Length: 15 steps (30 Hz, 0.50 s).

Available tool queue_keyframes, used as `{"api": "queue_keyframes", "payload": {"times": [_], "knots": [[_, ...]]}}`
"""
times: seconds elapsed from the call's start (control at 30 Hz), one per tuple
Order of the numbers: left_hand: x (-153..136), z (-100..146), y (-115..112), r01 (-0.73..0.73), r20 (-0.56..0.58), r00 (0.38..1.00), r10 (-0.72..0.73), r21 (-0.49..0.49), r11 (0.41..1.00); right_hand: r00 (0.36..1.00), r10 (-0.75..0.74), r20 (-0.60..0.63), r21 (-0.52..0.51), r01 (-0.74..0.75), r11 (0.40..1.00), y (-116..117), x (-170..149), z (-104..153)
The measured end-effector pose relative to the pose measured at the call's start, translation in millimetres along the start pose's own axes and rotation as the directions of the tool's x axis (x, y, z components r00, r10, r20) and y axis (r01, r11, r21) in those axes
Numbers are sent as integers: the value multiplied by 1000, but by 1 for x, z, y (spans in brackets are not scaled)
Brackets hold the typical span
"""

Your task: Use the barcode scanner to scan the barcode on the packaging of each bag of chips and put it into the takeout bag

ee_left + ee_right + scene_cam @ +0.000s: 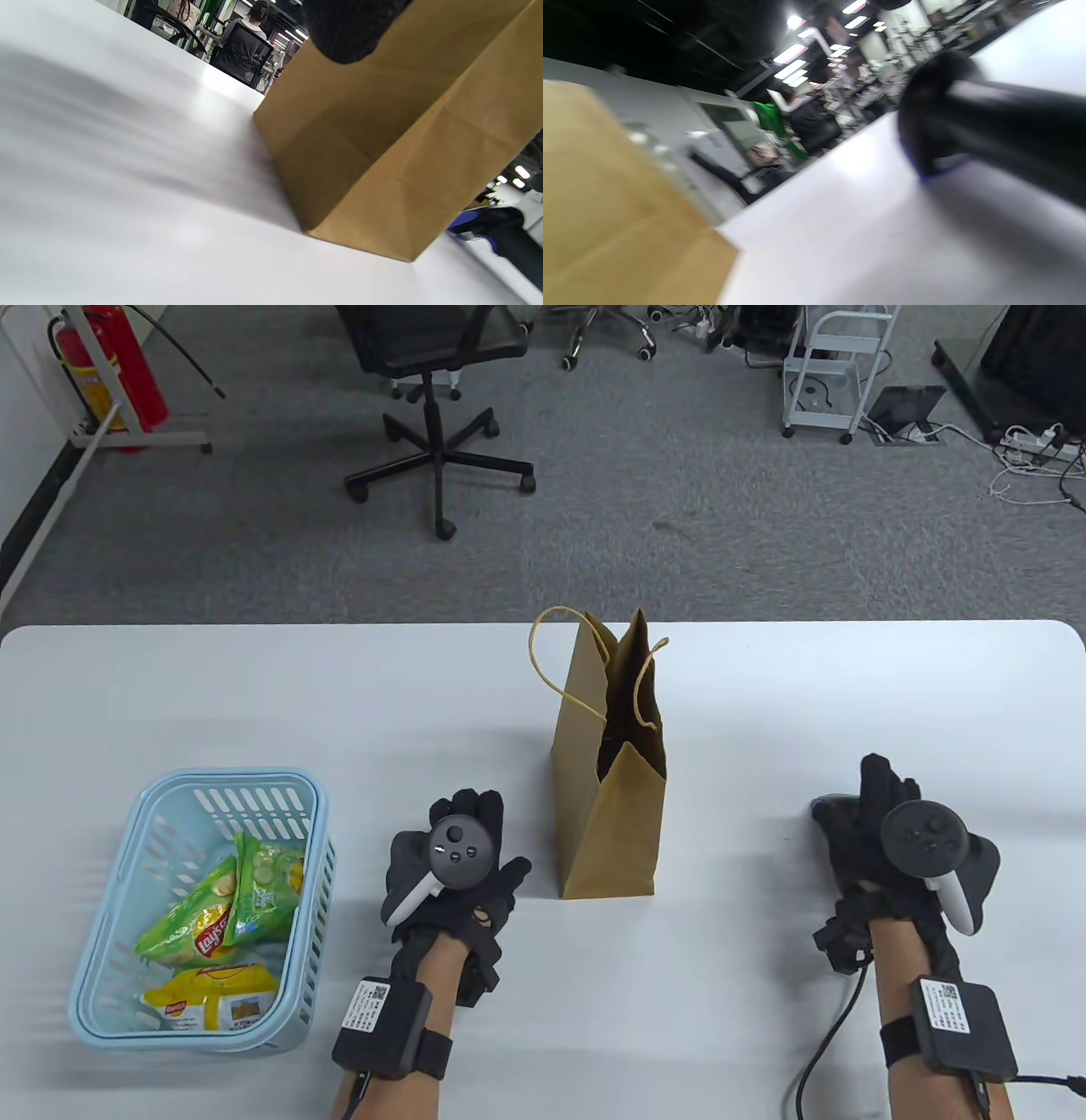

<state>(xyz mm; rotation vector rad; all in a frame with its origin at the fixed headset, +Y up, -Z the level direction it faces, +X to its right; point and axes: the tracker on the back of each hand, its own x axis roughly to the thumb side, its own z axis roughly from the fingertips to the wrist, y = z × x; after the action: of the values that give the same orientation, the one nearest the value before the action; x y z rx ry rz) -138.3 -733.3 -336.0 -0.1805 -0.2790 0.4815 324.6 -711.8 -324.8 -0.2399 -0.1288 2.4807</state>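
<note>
The chip bags sit in the light blue basket [127, 899] at the lower left of the table view: two green bags [222, 903] lean together at its middle, and a yellow bag [212, 997] lies flat at the basket's near end. The brown paper takeout bag [609, 780] stands upright at the centre of the white worktop [254, 695], its mouth open and its twine handles sticking up.

My left hand [462, 869] lies palm down on the worktop between the basket and the takeout bag, near the bag's base but apart from it. Its fingers [475, 808] are stretched forward and spread, holding nothing; the wrist comes straight in from the bottom edge.

My right hand [891, 831] is at the right of the frame, well apart from the takeout bag, lying over the dark barcode scanner [827, 812], whose blue-trimmed head pokes out to the left of my glove. The right wrist view shows the scanner [988, 123] blurred, lying across the worktop. Whether my fingers are curled round it or only resting on it, I cannot tell.
</note>
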Motion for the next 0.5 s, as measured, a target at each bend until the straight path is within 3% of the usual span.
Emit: {"api": "queue_keyframes", "payload": {"times": [0.1, 0.2, 0.4, 0.5], "knots": [[-1, -1, -1, 30, 2, 1000, -30, -8, 1000, 989, 18, -150, 22, -14, 1000, 8, -21, -12], [-3, -1, -3, 27, 0, 1000, -27, -17, 999, 962, 132, -239, 56, -122, 991, 16, -33, -20], [4, -1, -2, -73, 26, 997, 74, -12, 997, 918, 237, -319, 200, -179, 963, 29, -46, -29], [4, -2, -5, -70, 29, 997, 70, -29, 997, 902, 294, -315, 217, -233, 948, 30, -46, -30]]}}
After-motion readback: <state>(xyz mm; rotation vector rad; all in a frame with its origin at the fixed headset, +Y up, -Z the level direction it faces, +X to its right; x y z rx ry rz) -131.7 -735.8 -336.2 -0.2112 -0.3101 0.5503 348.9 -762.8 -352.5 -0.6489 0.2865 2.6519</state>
